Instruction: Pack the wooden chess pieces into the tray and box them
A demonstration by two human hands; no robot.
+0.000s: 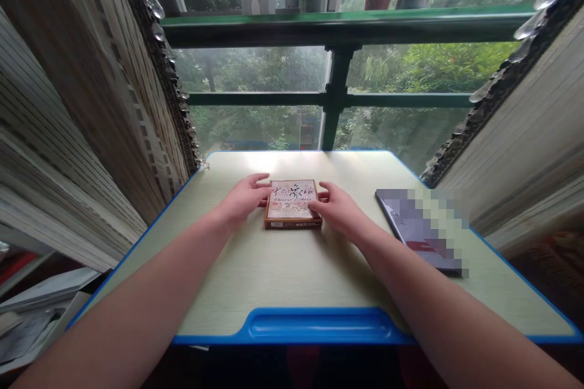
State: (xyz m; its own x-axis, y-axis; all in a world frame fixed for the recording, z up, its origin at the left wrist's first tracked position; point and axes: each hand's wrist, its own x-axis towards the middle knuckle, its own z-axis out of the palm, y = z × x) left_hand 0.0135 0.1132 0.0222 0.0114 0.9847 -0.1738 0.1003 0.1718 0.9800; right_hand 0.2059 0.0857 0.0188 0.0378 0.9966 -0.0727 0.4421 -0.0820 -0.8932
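Note:
A flat, square Chinese chess box (293,200) lies on the table in front of me, its printed lid facing up. My left hand (246,196) is at the box's left side, with the thumb against the lid's edge and the index finger stretched along the far corner. From the right, my right hand (340,208) grips the box, thumb on the lid and fingers curled at the side. Between them the two hands hold the box. The fingers' undersides are hidden.
The pale table (292,273) has a blue rim with a blue pencil groove (319,324) at the near edge. A dark flat object (410,231), partly pixelated, lies on the right. Curtains (91,73) hang on both sides. Behind is a green-framed window (337,73) with cups on its sill.

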